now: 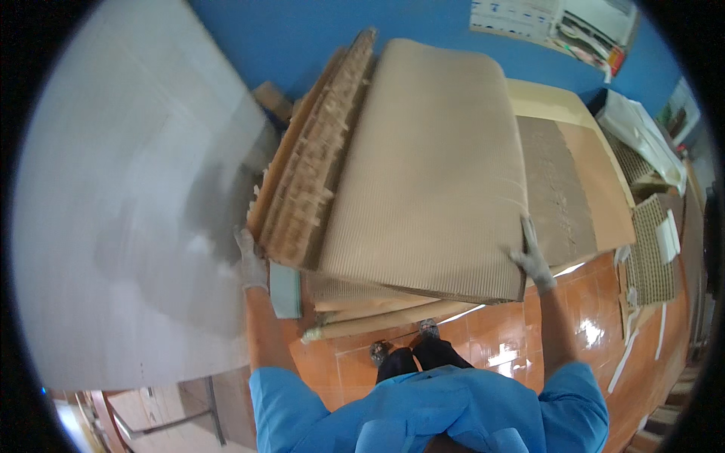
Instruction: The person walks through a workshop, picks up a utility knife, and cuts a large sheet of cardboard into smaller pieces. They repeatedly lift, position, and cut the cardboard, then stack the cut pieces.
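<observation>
A large tan corrugated cardboard sheet [434, 166] bows over in front of me, its ribbed face up. Along its left side stands a thick bundle of cardboard layers [313, 162] with ragged edges. My left hand [251, 260], in a pale glove, grips the near left corner of this bundle; its fingertips are partly hidden behind it. My right hand [535, 260], gloved too, holds the near right edge of the corrugated sheet, thumb over the top face. Some of its fingers lie along the edge.
Flat brown sheets [559, 189] lie on a pale yellow board [529, 98] at right. More cardboard layers and a roll [385, 317] lie below, above the orange tiled floor [498, 340]. A large white panel [136, 189] stands left. Honeycomb pieces [651, 253] lie far right.
</observation>
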Motion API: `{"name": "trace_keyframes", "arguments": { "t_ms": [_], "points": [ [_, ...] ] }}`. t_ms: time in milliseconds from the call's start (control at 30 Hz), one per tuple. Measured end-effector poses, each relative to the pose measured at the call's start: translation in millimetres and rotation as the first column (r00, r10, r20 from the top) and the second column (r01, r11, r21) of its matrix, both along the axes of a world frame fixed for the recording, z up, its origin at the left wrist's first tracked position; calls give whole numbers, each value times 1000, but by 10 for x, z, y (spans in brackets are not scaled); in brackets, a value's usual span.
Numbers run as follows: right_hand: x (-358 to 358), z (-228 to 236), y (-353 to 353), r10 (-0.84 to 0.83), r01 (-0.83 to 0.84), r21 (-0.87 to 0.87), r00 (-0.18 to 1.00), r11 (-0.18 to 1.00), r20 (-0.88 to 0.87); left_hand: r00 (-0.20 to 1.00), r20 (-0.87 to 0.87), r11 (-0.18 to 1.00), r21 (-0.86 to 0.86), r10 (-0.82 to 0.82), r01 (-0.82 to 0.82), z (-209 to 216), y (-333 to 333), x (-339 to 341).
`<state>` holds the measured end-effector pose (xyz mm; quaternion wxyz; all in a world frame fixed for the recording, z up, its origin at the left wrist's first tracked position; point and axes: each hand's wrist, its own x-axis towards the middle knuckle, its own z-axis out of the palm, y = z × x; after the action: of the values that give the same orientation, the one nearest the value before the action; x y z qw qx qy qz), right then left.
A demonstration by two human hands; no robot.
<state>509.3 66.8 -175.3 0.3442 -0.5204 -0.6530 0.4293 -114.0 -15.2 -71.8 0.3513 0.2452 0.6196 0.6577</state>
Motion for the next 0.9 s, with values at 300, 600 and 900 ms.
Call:
{"name": "trace_keyframes", "arguments": {
  "t_ms": [300,600,900],
  "points": [
    [66,51,-1017,158,-159,-25,986,987,-47,840,543,997,-59,-15,55,-1070,-582,50],
    [-208,109,-1095,-228,151,-301,943,942,-242,653,695,948,-140,300,-286,-830,47,310],
    [-202,454,-979,-186,72,-397,949,915,-256,844,480,962,-236,238,-137,-740,-65,178]
  ]
}}
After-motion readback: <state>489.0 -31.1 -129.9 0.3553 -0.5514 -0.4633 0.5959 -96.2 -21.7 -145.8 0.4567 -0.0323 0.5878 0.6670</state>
